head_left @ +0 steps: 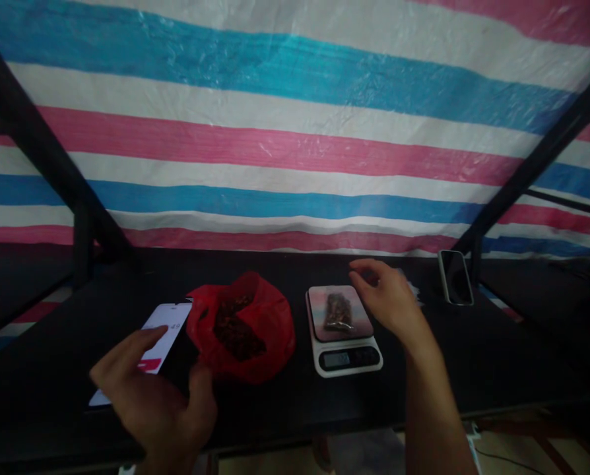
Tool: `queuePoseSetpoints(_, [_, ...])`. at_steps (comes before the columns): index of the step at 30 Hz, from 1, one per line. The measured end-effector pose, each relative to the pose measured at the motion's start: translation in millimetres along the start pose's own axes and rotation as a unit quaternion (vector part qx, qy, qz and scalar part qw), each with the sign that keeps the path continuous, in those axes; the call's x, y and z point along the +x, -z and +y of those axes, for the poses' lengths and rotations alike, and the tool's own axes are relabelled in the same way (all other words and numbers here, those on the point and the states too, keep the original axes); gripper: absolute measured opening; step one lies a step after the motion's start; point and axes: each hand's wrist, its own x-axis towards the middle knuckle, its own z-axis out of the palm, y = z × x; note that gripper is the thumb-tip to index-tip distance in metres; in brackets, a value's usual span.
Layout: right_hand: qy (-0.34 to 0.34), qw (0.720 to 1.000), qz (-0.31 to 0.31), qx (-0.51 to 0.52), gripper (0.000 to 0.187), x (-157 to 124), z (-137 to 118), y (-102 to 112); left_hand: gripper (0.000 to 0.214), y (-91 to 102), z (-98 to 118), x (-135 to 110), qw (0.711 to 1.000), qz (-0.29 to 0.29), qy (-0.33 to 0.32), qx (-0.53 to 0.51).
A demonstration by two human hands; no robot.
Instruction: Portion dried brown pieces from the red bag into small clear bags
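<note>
My left hand [151, 396] hovers over a lit phone [159, 330] lying on the black table [473, 369], its forefinger stretched onto the screen and thumb apart. Beside it sits an open red plastic bag [265, 323] holding dark brown pieces. My right hand [389, 297] hangs just right of a small white kitchen scale [344, 359], fingers curled loosely and empty. A small clear packet [338, 311] of the dark pieces lies on the scale's plate.
A second dark phone [456, 277] leans at the back right near a black frame post [527, 171]. A striped pink, blue and white tarp [295, 132] hangs behind the table. Another black post [37, 145] slants at left.
</note>
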Motion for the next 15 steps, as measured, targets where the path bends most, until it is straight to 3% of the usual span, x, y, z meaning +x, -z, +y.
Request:
queuePoseSetpoints(3, [-0.028, 0.995, -0.055, -0.076, 0.027, 3.5, 33.8, 1.9, 0.035, 2.2, 12.8, -4.8, 0.998, 0.014, -0.058, 0.01])
queuePoseSetpoints(6, [-0.005, 0.989, -0.105, -0.102, 0.03, 3.2, 49.4, -10.1, 0.029, 0.6, 19.1, -6.7, 0.992, -0.046, -0.112, 0.037])
queuePoseSetpoints(12, [0.012, 0.989, -0.113, -0.096, 0.021, 5.6, 55.6, -26.8, 0.029, -3.8, 26.9, -11.1, 0.98, -0.112, -0.163, 0.004])
queuePoseSetpoints(15, [0.017, 0.994, -0.106, -0.014, 0.015, 6.4, 47.9, -23.1, 0.024, -4.9, 33.0, -14.9, 0.977, -0.119, -0.176, 0.007])
